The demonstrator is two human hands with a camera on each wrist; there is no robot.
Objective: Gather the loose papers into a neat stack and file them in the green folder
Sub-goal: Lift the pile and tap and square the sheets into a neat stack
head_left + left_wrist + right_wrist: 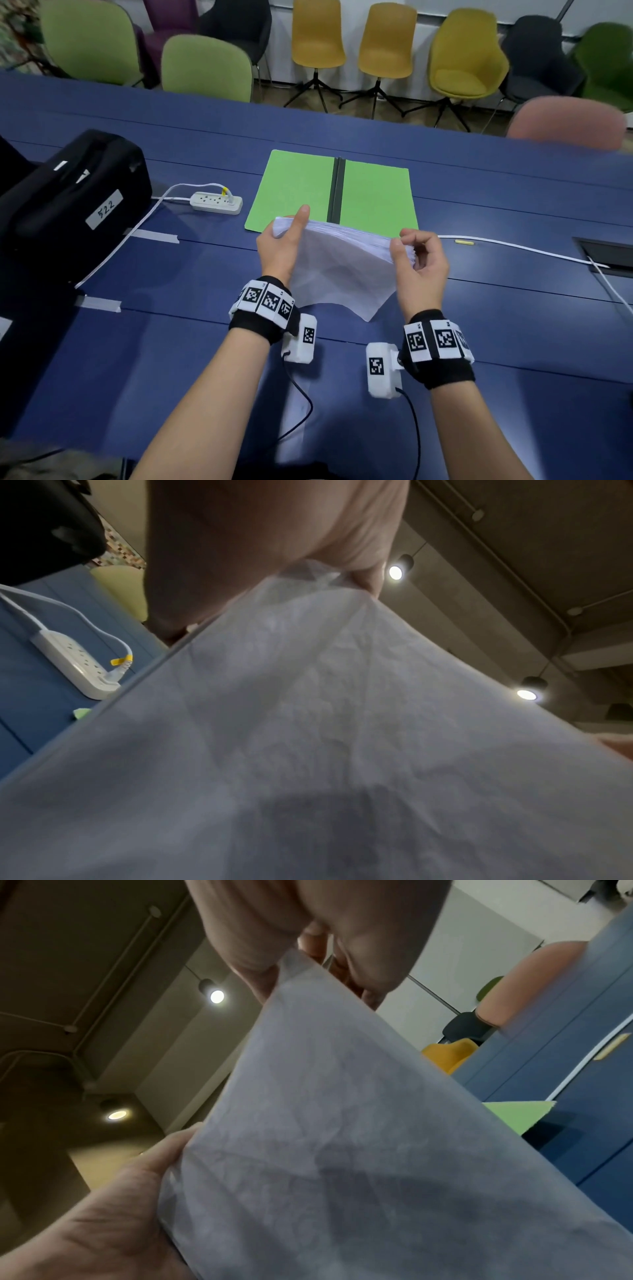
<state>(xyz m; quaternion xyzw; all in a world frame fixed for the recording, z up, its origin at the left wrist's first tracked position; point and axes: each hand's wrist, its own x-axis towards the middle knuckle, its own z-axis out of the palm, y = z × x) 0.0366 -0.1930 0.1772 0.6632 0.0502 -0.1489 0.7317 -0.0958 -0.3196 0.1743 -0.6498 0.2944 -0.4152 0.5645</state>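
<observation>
A stack of white papers is held upright above the blue table, its top edge bowed between both hands. My left hand grips the stack's left end, thumb raised along the near face. My right hand pinches the right end with curled fingers. The green folder lies open and flat just beyond the stack, dark spine in the middle. In the left wrist view the papers fill the frame under the left hand. In the right wrist view the papers hang from the right hand, with a folder corner behind.
A white power strip and its cable lie left of the folder. A black case sits at the far left. Another white cable runs right towards a table hatch. Chairs line the table's far side.
</observation>
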